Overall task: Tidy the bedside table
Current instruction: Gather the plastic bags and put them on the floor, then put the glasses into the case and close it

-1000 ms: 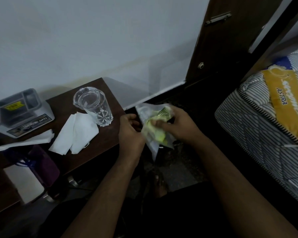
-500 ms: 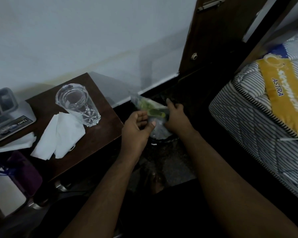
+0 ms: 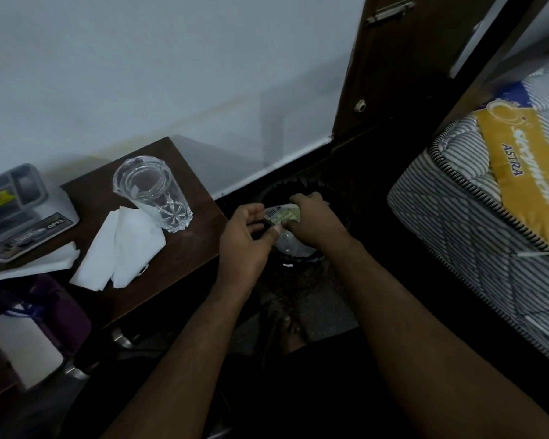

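Both hands hold a crumpled clear and yellow-green plastic wrapper (image 3: pixel 282 215) with a barcode, low over a dark round bin (image 3: pixel 301 190) on the floor right of the bedside table (image 3: pixel 178 258). My left hand (image 3: pixel 246 236) pinches its left end. My right hand (image 3: pixel 314 217) presses down on its right side. On the dark wooden table stand an empty clear glass (image 3: pixel 154 193) and white tissues (image 3: pixel 121 248) lying beside it.
A grey and white box (image 3: pixel 19 213) with a yellow label sits at the table's left, with more white paper (image 3: pixel 32 264) in front of it. A purple object (image 3: pixel 57 308) lies below the table. A striped mattress (image 3: pixel 476 223) with a yellow label fills the right.
Both hands have carried the wrapper down and away from me, from chest height to just over the bin. The wrapper is more scrunched now.
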Available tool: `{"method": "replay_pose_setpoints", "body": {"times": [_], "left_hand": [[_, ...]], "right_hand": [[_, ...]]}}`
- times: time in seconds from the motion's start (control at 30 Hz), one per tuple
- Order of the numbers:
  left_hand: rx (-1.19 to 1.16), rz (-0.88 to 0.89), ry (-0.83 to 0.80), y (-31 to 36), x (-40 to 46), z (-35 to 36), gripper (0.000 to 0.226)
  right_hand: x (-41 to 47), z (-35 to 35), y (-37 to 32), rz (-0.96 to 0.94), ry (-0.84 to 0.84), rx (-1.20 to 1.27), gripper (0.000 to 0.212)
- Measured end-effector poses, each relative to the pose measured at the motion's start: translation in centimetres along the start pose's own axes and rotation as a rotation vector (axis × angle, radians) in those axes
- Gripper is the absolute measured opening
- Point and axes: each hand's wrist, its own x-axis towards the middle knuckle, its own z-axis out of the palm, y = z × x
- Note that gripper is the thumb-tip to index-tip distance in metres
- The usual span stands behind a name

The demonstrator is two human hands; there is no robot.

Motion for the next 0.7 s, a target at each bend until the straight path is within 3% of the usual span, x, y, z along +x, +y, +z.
{"method": "replay_pose_setpoints", "body": {"times": [0.5, 0.7], "left_hand": [[0.083, 0.079, 0.163, 2.2, -6.9, -10.2, 0.042], [0.132, 0.07, 0.317, 1.0, -10.8, -16.5, 0.039]], "right_hand": [[-7.4, 1.2, -9.9, -0.224, 0.126, 0.045, 0.054], [-11.7, 3.4, -15.9, -0.328, 0.18, 0.069, 0.046]]}}
